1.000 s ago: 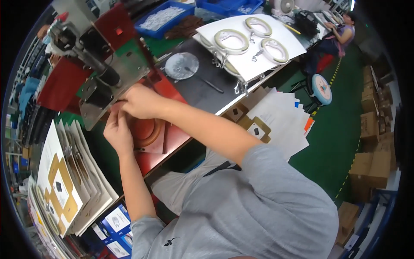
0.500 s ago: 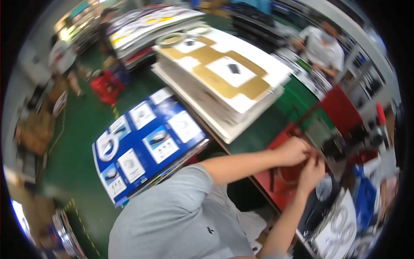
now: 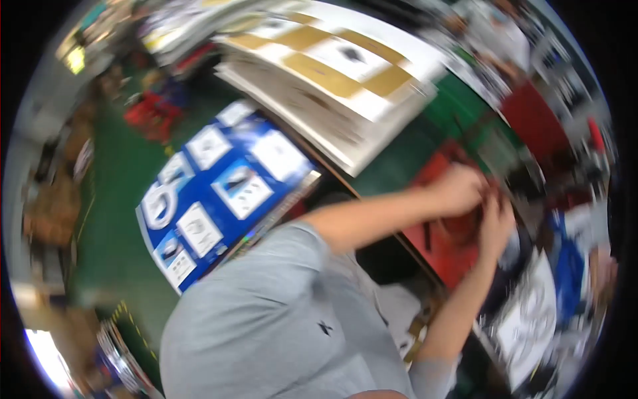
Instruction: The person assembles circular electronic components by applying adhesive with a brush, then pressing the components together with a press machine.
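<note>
- The red base plate (image 3: pixel 455 263) is lying on the counter (image 3: pixel 495 292), below the hands; its surface is showing flat and glossy, with a darker, blurred patch near its middle.
- An upright red panel (image 3: pixel 535 116) is standing beyond the plate, toward the upper right.
- The left fingers (image 3: pixel 475 186) are bending inward, their tips close to those of the right hand (image 3: pixel 496 225).
- The right fingers (image 3: pixel 493 205) are pointing upward and curling toward the left hand (image 3: pixel 458 191).
- Motion blur is hiding the gap; whether either set is clamping a part cannot be told.
- The left forearm (image 3: pixel 385 213) is crossing the counter's near edge, nearly level, its hand sitting over the plate.
- The right forearm (image 3: pixel 462 316) is rising steeply from the lower edge.
- A stack of white-and-gold boards (image 3: pixel 325 80) is lying left of the plate; blue printed sheets (image 3: pixel 226 176) are lying farther left.
</note>
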`<control>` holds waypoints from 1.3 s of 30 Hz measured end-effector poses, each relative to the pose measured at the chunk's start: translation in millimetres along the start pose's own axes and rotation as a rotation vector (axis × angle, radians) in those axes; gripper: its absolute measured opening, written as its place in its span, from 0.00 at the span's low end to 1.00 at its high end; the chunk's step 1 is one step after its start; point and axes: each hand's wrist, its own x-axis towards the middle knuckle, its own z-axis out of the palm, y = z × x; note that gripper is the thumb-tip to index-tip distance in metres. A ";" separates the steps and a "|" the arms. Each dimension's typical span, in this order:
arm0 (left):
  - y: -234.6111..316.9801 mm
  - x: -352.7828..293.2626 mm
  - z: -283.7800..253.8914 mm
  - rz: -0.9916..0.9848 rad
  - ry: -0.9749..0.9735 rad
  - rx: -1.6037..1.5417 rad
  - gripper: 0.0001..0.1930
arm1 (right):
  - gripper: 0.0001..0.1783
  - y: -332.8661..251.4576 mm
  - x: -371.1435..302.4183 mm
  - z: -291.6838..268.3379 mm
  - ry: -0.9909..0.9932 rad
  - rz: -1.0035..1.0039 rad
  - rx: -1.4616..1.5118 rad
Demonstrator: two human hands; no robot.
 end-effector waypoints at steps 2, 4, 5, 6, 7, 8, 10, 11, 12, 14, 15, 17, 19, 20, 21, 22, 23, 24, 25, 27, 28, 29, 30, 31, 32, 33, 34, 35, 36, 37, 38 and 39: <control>-1.7 -6.2 -19.1 -0.078 -0.022 -0.261 0.11 | 0.17 -15.7 -3.5 14.0 0.032 0.048 0.072; -2.6 -3.5 -22.8 -0.036 -0.077 -0.102 0.13 | 0.18 -17.3 -8.0 9.9 0.069 0.038 -0.009; -4.0 -3.8 -21.7 -0.153 -0.156 -0.334 0.14 | 0.17 -3.4 -9.8 13.9 0.116 0.063 0.102; -8.7 -3.1 -19.6 -0.176 -0.158 -0.414 0.15 | 0.15 -5.7 -12.2 16.6 0.147 0.077 0.224; -5.1 -2.6 -13.9 -0.194 -0.165 -0.470 0.15 | 0.15 -2.6 -16.2 11.9 0.171 0.125 0.310; -3.9 -2.8 -13.4 -0.209 -0.182 -0.455 0.15 | 0.15 -2.1 -18.5 12.5 0.179 0.156 0.416; 0.5 -2.3 -7.5 -0.228 -0.209 -0.440 0.14 | 0.15 -3.2 -28.5 6.1 0.227 0.171 0.410; 4.2 -3.0 -7.7 -0.234 -0.198 -0.460 0.14 | 0.14 -5.0 -31.4 5.6 0.230 0.175 0.413; 5.6 -3.7 -7.4 -0.239 -0.184 -0.479 0.14 | 0.14 -6.0 -34.4 5.6 0.233 0.176 0.415; 1.8 -3.6 -7.4 -0.221 -0.178 -0.450 0.15 | 0.14 -8.8 -41.3 6.9 0.207 0.201 0.368; 0.1 -2.4 -8.5 -0.198 -0.169 -0.422 0.15 | 0.14 -11.4 -44.6 7.6 0.181 0.219 0.318; 0.6 -1.3 -9.5 -0.209 -0.178 -0.409 0.16 | 0.14 -16.8 -54.6 8.0 0.180 0.203 0.341; -0.1 1.5 -9.6 -0.235 -0.172 -0.502 0.14 | 0.14 -21.2 -65.0 11.3 0.175 0.188 0.378; 0.0 2.3 -11.2 -0.255 -0.161 -0.543 0.13 | 0.14 -26.3 -70.9 12.6 0.172 0.200 0.374; -5.7 3.0 -8.8 -0.224 -0.111 -0.551 0.12 | 0.14 -31.8 -76.0 15.0 0.163 0.205 0.373; -12.3 3.7 -7.9 -0.231 -0.104 -0.562 0.10 | 0.14 -36.1 -81.7 15.7 0.135 0.210 0.341; -4.0 3.6 -9.4 -0.221 -0.107 -0.511 0.10 | 0.14 -36.9 -89.9 12.4 0.128 0.216 0.369; -1.3 2.1 -8.0 -0.172 -0.047 -0.473 0.09 | 0.13 -44.5 -96.5 11.5 0.132 0.275 0.341; 6.1 1.5 -9.2 -0.091 -0.037 -0.323 0.09 | 0.13 -40.8 -104.8 8.3 0.141 0.264 0.335; -0.3 2.4 2.1 0.104 0.064 -0.196 0.10 | 0.13 -41.4 -118.6 8.0 0.127 0.240 0.332; -2.2 1.3 3.6 0.139 0.097 -0.184 0.10 | 0.13 -40.4 -124.2 8.0 0.096 0.241 0.319; -3.7 0.6 5.1 0.145 0.109 -0.154 0.09 | 0.13 -39.8 -128.7 7.1 0.067 0.242 0.301; -4.8 -1.5 5.0 0.125 0.111 -0.132 0.09 | 0.13 -43.3 -132.3 7.4 0.043 0.220 0.289; -6.0 -3.1 3.8 0.113 0.094 -0.121 0.08 | 0.12 -46.4 -134.1 8.2 0.022 0.197 0.274; -6.8 -6.6 2.8 0.045 0.021 -0.091 0.07 | 0.13 -46.1 -137.3 8.0 0.020 0.188 0.277; -3.5 -11.5 -0.9 0.051 0.017 -0.076 0.06 | 0.13 -48.5 -140.3 7.9 0.028 0.209 0.320; -1.2 -20.0 -5.0 0.041 0.071 -0.061 0.06 | 0.14 -53.3 -143.3 8.9 0.032 0.233 0.363; 7.7 -29.2 -12.8 -0.012 0.060 -0.083 0.06 | 0.13 -60.0 -145.5 7.6 0.042 0.227 0.321; 18.3 -39.9 -25.9 -0.069 0.051 -0.108 0.06 | 0.13 -61.5 -148.2 10.2 0.029 0.217 0.327; 28.4 -53.1 -41.7 -0.089 0.019 -0.128 0.07 | 0.13 -62.4 -151.4 10.4 0.006 0.222 0.348; 36.9 -68.5 -59.6 -0.096 -0.022 -0.167 0.07 | 0.14 -64.4 -155.0 9.6 -0.034 0.231 0.368; 44.9 -85.6 -78.0 -0.112 -0.055 -0.212 0.08 | 0.14 -65.8 -158.6 13.3 -0.063 0.272 0.450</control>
